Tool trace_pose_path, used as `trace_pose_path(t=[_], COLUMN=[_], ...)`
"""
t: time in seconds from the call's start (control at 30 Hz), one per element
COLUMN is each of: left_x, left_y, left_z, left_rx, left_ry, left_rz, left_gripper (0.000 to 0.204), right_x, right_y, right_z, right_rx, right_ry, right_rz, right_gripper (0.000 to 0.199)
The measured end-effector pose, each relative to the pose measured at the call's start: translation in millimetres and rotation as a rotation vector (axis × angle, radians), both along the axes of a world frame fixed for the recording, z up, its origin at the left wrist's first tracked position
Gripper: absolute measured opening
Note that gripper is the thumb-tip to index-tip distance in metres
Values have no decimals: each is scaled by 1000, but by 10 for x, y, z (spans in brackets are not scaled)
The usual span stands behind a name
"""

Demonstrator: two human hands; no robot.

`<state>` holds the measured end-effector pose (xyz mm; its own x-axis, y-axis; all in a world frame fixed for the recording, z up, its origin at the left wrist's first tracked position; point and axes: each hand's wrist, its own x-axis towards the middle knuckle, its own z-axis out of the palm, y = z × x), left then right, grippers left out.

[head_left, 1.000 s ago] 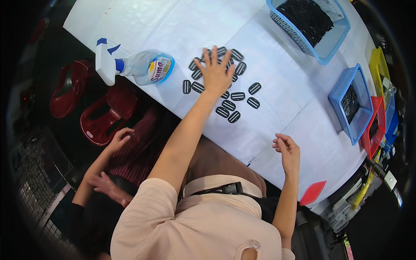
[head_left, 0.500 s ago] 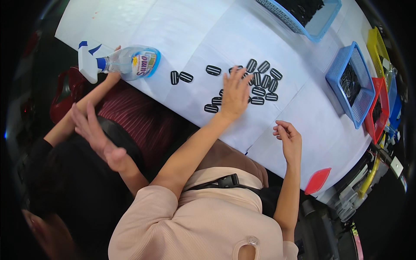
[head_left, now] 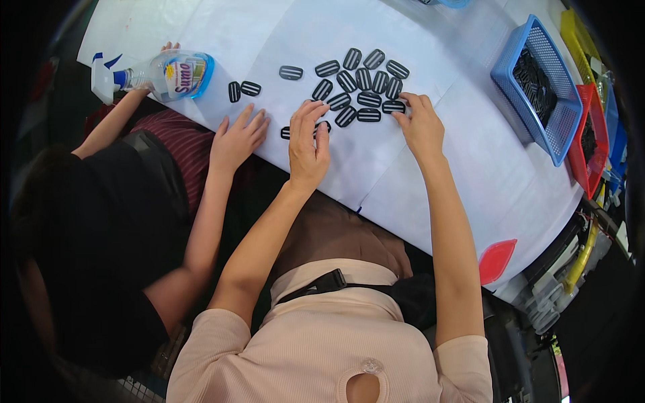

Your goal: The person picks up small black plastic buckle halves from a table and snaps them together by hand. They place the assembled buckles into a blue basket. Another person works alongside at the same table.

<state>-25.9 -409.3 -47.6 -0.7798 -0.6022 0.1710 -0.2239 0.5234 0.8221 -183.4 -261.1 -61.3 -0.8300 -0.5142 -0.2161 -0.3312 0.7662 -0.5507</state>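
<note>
Both forearms come up from the lower edge, bare from short pale sleeves, and reach forward and away from the body. The left hand (head_left: 308, 149) lies palm down with the wrist nearly straight, its fingers (head_left: 310, 114) stretched forward and slightly spread, the tips pressed low. The left elbow is bent, and the upper arm angles out to the left. The right hand (head_left: 421, 127) is also palm down, set a little further forward than the left, its fingers (head_left: 410, 102) curled inward and pointing toward the left hand. The right forearm runs almost straight up from the shoulder. The two hands sit near each other but apart, neither closed in a fist.
</note>
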Motion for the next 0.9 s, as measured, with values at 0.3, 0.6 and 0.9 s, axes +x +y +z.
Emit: trace_pose_path(t=[0.3, 0.6, 0.9], left_x=[149, -140, -244], left_y=[537, 979, 1159], left_z=[83, 479, 834], left_rx=[97, 1178, 1182], left_ry=[-67, -132, -102], left_rz=[-9, 58, -124], left_gripper=[30, 32, 29], right_x=[75, 335, 520], right_y=[362, 797, 1141], right_z=[-75, 735, 1108], right_rx=[-1, -466, -639], right_ry=[-188, -868, -685], right_rz=[-33, -370, -318], right_gripper=[18, 19, 18])
